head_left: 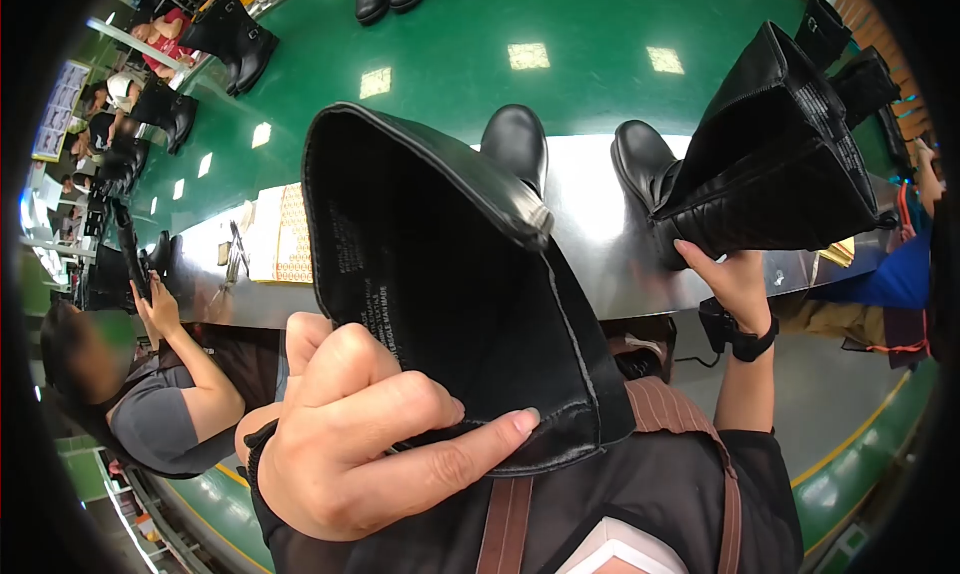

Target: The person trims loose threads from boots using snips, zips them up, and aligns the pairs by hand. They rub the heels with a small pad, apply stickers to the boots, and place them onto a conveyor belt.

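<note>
My left hand [370, 429] is closed on the top edge of a tall black boot [430, 184], with its thumb along the rim. The boot's wide opening faces me, showing a dark lining with small printed text. On the right, my right hand [728, 284] holds the lower back of a second black boot [770, 174]; its fingers are partly hidden behind it. That boot's shaft gapes open toward the upper right, and its rounded toe points away from me. Another rounded black toe [515, 144] shows beyond the left boot's shaft.
A metal work surface [580, 264] borders a green conveyor [450, 74] carrying more black boots [232, 44]. A patterned box [283, 236] and tools [236, 254] lie to the left. A co-worker [180, 394] stands at the left, holding a dark item.
</note>
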`<move>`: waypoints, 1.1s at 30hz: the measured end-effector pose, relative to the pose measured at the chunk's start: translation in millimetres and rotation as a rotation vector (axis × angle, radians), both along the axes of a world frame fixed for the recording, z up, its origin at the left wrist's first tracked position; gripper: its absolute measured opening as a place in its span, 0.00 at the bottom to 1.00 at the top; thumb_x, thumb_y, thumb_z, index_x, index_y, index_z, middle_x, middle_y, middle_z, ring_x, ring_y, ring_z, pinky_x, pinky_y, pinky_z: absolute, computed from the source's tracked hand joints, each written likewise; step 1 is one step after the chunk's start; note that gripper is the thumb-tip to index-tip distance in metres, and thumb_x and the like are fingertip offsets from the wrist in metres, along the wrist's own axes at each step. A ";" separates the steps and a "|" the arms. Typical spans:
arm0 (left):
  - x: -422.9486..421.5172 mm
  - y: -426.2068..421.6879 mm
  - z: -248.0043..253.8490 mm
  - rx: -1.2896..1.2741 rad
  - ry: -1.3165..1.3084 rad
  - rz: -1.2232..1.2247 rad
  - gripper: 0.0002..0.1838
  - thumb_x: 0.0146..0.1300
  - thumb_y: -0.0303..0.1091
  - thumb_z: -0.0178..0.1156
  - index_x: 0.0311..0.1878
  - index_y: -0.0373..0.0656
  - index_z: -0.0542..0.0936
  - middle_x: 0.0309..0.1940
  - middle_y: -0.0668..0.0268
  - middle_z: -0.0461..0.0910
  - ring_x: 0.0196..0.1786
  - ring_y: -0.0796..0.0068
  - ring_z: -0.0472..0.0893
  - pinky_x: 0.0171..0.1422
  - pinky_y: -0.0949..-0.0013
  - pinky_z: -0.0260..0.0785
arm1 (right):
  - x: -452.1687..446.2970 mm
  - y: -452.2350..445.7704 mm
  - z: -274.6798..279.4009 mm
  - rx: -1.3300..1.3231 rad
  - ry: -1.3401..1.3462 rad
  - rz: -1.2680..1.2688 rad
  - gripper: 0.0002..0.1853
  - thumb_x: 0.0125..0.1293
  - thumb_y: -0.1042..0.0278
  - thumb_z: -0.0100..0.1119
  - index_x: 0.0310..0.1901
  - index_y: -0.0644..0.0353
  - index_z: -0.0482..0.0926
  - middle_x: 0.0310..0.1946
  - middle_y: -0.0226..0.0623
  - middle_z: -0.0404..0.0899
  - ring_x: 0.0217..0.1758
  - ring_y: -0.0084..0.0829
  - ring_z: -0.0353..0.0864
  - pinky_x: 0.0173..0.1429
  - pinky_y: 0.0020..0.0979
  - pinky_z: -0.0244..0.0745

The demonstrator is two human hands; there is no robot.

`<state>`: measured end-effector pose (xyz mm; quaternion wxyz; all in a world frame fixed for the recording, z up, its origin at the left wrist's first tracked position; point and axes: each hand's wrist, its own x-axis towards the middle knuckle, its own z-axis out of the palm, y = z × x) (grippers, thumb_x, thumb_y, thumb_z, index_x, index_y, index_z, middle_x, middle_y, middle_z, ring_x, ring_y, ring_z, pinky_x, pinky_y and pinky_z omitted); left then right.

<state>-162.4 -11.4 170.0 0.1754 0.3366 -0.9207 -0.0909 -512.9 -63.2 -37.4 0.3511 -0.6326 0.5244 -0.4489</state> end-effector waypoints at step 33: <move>-10.8 -60.9 -222.7 0.721 0.712 0.349 0.18 0.54 0.25 0.68 0.49 0.33 0.79 0.43 0.60 0.83 0.45 0.73 0.81 0.55 0.69 0.71 | 128.2 -36.8 -24.7 0.091 0.104 0.254 0.13 0.66 0.63 0.61 0.40 0.67 0.76 0.38 0.51 0.81 0.41 0.49 0.82 0.47 0.42 0.75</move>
